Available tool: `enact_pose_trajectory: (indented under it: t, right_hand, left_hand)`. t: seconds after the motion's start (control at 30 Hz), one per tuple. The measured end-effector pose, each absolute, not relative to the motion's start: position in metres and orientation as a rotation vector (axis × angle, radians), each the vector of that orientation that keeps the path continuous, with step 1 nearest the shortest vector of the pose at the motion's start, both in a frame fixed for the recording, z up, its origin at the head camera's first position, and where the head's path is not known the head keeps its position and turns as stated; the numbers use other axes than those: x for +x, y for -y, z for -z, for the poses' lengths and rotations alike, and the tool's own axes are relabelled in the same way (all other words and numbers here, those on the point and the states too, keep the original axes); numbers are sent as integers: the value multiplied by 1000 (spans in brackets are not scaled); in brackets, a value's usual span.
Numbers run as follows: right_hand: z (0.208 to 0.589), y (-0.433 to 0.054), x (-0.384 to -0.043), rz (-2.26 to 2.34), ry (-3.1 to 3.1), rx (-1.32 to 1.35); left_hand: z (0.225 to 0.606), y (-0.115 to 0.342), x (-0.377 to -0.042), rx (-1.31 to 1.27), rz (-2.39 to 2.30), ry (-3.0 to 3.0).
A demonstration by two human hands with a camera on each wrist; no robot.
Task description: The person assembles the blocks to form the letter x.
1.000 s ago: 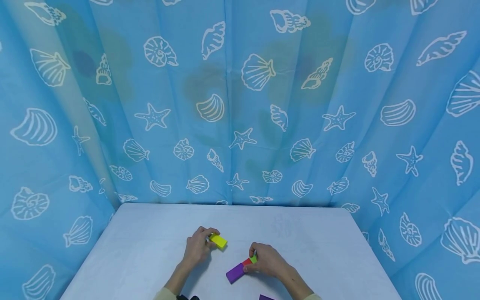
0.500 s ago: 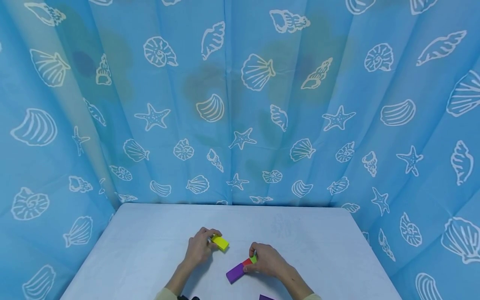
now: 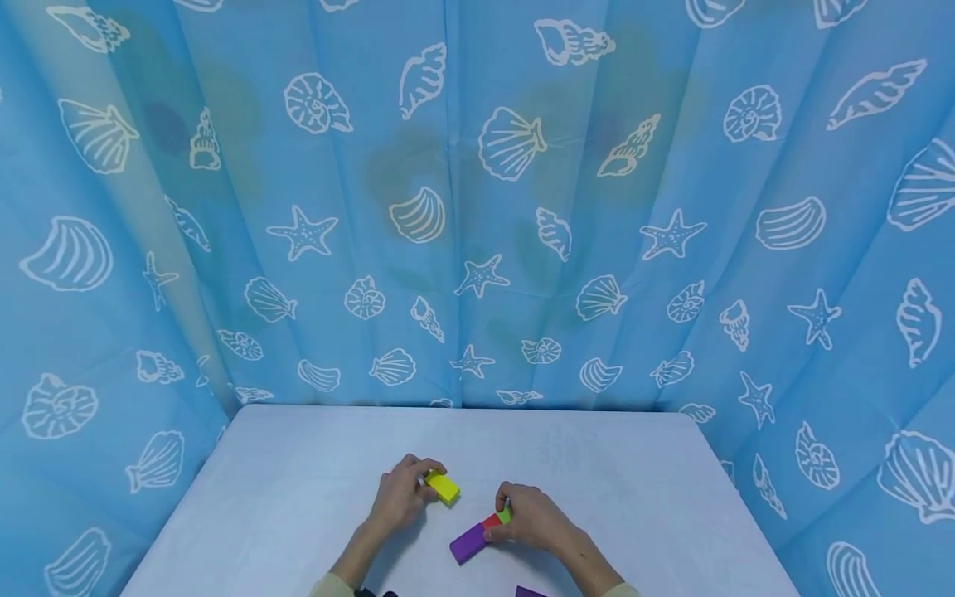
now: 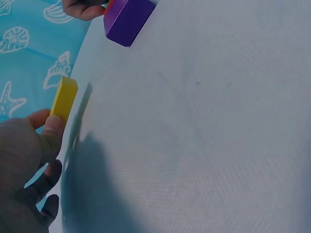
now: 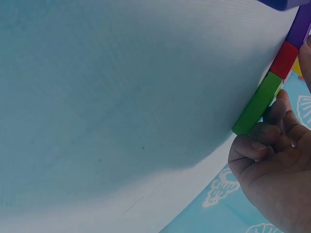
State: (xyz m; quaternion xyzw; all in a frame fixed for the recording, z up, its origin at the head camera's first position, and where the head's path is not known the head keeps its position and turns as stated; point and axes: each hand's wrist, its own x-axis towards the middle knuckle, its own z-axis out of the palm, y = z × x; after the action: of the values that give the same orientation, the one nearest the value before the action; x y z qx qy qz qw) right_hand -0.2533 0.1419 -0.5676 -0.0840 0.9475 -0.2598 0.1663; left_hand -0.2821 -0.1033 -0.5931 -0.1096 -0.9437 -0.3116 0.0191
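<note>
A yellow block is pinched between the thumb and fingers of my left hand. In the left wrist view the yellow block sticks out past the thumb, close over the table. My right hand grips a short row of blocks end to end: a purple block, a red block and a green block. Seen from the right wrist, the thumb lies by the purple block, while curled fingers sit along the green block, beyond the red block.
Another purple block lies at the bottom edge of the head view, partly cut off. A white table carries everything. Blue curtains with shell prints stand around its back and sides. A small black object shows by the left forearm.
My left hand has moved slightly right and toward me with the yellow block, nearer the row. The right hand and its blocks have stayed put.
</note>
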Motion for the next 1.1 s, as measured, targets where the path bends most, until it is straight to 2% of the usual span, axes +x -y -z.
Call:
enact_pose_trajectory:
  t: [1.1]
  right_hand:
    - [569,-143,-254,740,-2692,-265]
  left_hand:
    - [595,94,-277,-422,951,2961]
